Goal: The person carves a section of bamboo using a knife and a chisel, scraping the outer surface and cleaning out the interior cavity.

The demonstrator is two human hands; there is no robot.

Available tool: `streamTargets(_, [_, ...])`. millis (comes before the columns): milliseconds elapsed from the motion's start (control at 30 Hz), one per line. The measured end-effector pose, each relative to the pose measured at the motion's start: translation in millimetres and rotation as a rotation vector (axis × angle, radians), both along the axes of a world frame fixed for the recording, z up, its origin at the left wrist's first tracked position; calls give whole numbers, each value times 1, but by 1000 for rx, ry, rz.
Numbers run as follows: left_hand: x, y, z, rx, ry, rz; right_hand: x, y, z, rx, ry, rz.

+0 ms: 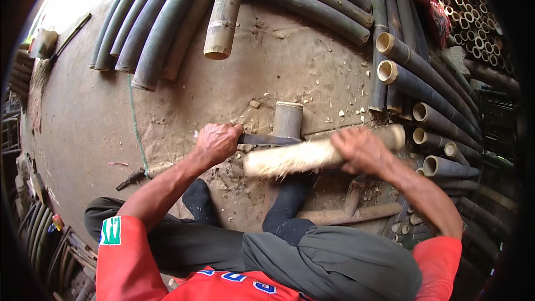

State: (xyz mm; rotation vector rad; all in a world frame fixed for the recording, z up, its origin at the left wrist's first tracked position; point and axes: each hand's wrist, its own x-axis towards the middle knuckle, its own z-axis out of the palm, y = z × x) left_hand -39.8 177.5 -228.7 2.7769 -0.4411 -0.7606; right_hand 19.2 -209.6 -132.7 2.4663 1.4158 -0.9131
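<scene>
My left hand (219,140) is closed around the handle of a knife (270,140). Its dark blade points right, across the lower part of a short bamboo section (288,118) on the ground. In my right hand (358,149), fingers wrapped over the top, is a thick pale wooden club (290,159), slightly blurred. The club's left part looks rough and frayed, and its right end sticks out beyond my hand. It lies just below the blade's tip in the picture; I cannot tell whether they touch.
Long dark bamboo poles (167,39) lie at the far side, one paler pole (220,39) among them. More poles (429,89) are stacked at the right. Wood chips (341,113) dot the ground. A dark-handled tool (131,179) lies by my left forearm, near a green cord (136,125).
</scene>
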Motion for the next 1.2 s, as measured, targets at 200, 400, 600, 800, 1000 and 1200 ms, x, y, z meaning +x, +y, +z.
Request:
streamTargets(200, [5,-2,-5,-20,-15,-21,6,-5,-17,180,-84,-27])
streamTargets(400, [1,1,-6,-28,-18,-17,-32,12,-17,636,-61,308])
streamTargets(600, [3,1,-6,4,-11,-27,-13,2,-15,158,-21,14])
streamTargets(800, [4,-4,-11,1,-55,-51,6,-10,-22,195,-101,-9])
streamTargets(1000, [2,0,-9,39,-16,-14,-30,24,14,492,-45,216])
streamTargets(1200, [1,-3,-18,65,-30,8,-4,9,-15,44,-64,-33])
